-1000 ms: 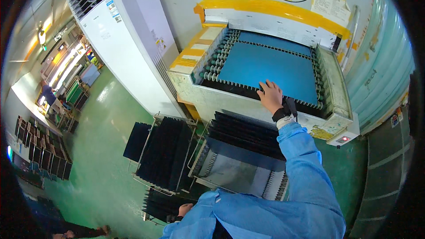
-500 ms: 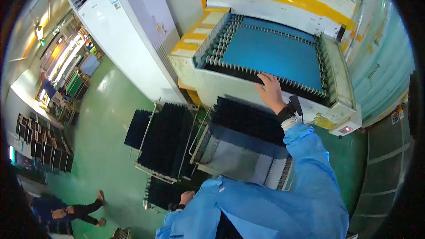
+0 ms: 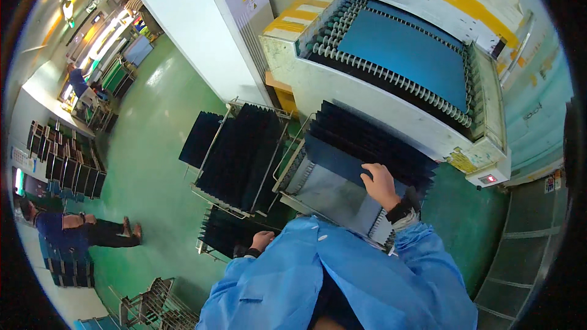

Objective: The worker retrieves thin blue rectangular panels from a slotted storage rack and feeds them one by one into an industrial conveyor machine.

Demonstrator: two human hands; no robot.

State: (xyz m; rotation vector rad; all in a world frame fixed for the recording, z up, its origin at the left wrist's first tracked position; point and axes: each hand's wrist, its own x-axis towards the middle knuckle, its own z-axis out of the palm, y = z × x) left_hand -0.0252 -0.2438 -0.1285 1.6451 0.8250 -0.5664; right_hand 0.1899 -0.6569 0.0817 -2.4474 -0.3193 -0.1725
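My right hand (image 3: pixel 382 186) is open, fingers apart, over the near side of a metal rack of dark upright panels (image 3: pixel 379 146). Its fingertips are at the front panel (image 3: pixel 335 160); whether they touch it I cannot tell. Lower and to the left, my left hand (image 3: pixel 263 240) has its fingers curled beside a low rack of dark panels (image 3: pixel 229 232). What it holds, if anything, is hidden. Beyond the racks, a flat blue panel (image 3: pixel 403 55) lies on the rollers (image 3: pixel 391 76) of a white conveyor machine (image 3: pixel 367 95). Both my sleeves are blue.
Another rack of dark panels (image 3: pixel 244 156) stands left of the one by my right hand. A tall white cabinet unit (image 3: pixel 202 18) stands behind it. A person (image 3: pixel 79 229) is on the green floor at far left. A metal frame (image 3: pixel 156 302) sits at lower left.
My right hand has come back from the conveyor's front edge to the rack below it. My left hand stays by the low rack. The view has shifted, and the person at left has changed posture.
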